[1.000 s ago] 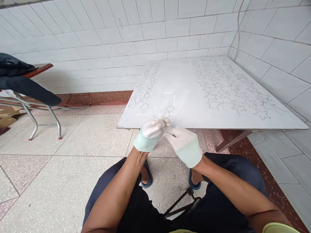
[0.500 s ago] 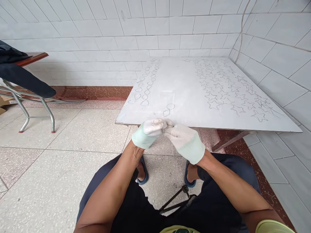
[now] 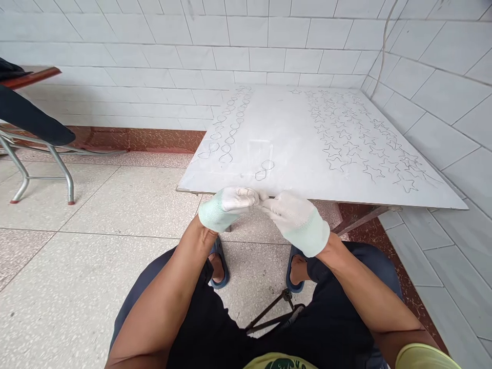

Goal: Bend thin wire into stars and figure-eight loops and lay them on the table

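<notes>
My left hand (image 3: pixel 237 205) and my right hand (image 3: pixel 294 218), both in white knit gloves with mint cuffs, meet at the front edge of the white tabletop (image 3: pixel 292 154). Their fingers are closed in a pinch, fingertips touching. Between them is a thin wire, almost wholly hidden by the gloves. Just beyond the fingers lies a wire bent into a figure eight (image 3: pixel 264 170). More figure-eight wires (image 3: pixel 226 148) run in two columns along the table's left side. Many wire stars (image 3: pixel 336 163) cover its right part, some overlapping.
White tiled walls (image 3: pixel 246 31) border the table at the back and right. A chair with metal legs (image 3: pixel 63 169) and dark cloth (image 3: pixel 34 115) stands at the left. A black folding stand (image 3: pixel 269 315) is on the floor between my feet.
My view has shifted slightly, so the table and chair sit a little further left. My hands stay pinched together, with the left wrist swung slightly outward. The wire end below them no longer shows.
</notes>
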`<action>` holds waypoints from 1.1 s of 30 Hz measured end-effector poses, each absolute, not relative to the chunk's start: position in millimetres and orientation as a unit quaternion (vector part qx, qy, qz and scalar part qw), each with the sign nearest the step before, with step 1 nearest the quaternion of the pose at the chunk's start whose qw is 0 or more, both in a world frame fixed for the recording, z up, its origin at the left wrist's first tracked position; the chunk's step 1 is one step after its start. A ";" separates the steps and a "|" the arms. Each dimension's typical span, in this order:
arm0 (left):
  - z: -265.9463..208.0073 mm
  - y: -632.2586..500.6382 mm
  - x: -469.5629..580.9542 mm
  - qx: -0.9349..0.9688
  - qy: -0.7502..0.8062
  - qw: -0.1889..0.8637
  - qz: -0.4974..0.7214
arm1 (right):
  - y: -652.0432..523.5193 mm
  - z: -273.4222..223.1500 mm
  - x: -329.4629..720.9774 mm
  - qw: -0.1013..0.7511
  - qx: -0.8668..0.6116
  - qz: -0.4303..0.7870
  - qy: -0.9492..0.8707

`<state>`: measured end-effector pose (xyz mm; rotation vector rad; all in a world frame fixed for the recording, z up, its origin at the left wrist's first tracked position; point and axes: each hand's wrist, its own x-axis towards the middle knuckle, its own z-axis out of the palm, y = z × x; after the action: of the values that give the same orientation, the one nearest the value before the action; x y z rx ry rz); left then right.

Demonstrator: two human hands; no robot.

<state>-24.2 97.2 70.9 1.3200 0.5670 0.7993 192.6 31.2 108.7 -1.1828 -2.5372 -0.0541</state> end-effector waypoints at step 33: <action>77.1 90.8 -17.3 0.551 0.250 0.737 0.300 | 28.5 94.3 190.7 0.207 -0.436 -0.069 -0.873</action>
<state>-17.3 90.8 77.1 1.2109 0.5493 0.6599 190.7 28.5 94.3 -1.2133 -2.4319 -0.1932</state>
